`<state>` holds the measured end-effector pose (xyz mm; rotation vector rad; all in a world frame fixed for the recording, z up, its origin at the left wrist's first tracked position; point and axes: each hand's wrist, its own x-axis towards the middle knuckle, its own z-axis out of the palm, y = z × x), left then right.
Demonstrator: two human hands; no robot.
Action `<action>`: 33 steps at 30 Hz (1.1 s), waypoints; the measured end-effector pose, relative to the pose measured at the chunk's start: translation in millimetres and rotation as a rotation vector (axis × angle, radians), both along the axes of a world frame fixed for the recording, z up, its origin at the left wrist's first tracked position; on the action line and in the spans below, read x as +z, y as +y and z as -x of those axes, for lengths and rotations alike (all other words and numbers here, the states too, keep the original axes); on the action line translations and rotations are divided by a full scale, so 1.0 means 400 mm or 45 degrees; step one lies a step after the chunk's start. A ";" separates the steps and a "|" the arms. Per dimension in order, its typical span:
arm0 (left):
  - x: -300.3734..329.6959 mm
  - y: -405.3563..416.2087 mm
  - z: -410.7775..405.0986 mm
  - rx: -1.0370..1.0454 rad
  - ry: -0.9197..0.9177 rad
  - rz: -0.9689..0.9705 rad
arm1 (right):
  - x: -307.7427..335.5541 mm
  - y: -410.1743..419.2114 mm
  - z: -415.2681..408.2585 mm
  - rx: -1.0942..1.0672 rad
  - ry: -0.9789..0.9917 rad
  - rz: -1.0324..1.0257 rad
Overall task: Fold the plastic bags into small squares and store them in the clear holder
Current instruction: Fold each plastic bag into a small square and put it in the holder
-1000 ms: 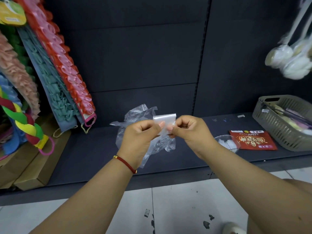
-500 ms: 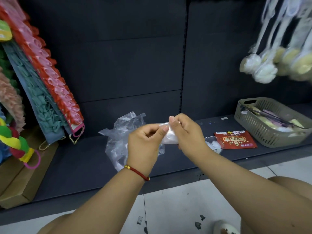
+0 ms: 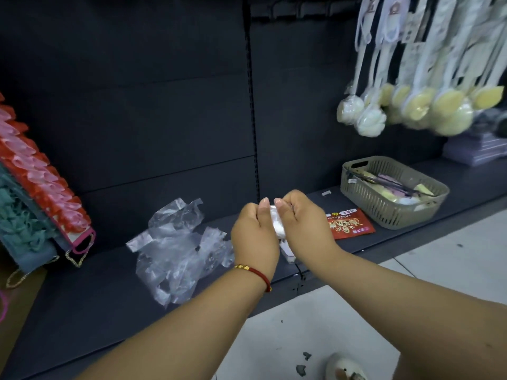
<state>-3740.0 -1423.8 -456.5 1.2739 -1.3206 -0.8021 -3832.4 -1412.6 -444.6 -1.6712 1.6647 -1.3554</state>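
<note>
Item: folded plastic bag (image 3: 276, 224), a small whitish wad held in the air above the front edge of the dark shelf (image 3: 96, 292), pinched between both hands. Left hand (image 3: 253, 239), with a red cord bracelet (image 3: 256, 272) at the wrist, has fingers curled and thumb pressed to the wad's left side; right hand (image 3: 303, 224) mirrors it, fingertips closed on the right side. Step in hand, by judgement: the last tightening folds on this bag. Next move likely calls for squaring the packet and carrying it to the clear holder (image 3: 288, 252), which seems to be the pale shape just below the hands, mostly hidden. Stock remaining: a loose heap of crumpled clear bags (image 3: 175, 248) on the shelf, left of the hands. Further out: red packet (image 3: 349, 224) flat on the shelf, grey-green basket (image 3: 384, 204) beyond it, bath sponges (image 3: 411, 108) hanging above right, coloured ruffled cloths (image 3: 35, 193) hanging at far left.
</note>
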 end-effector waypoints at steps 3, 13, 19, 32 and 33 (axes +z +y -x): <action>-0.005 -0.021 0.044 0.001 -0.038 0.057 | 0.001 -0.022 0.018 -0.088 -0.106 -0.111; -0.054 -0.041 0.135 -0.086 0.051 -0.026 | -0.068 -0.029 0.073 -0.263 -0.404 -0.042; -0.095 -0.092 0.158 -0.187 0.094 -0.048 | -0.105 -0.053 0.117 -0.255 -0.626 -0.168; -0.288 -0.311 0.170 -0.565 -0.563 -0.082 | -0.258 -0.230 0.318 -0.073 0.012 -0.665; -0.312 -0.336 0.169 -0.561 -0.635 -0.085 | -0.272 -0.251 0.337 -0.130 0.031 -0.688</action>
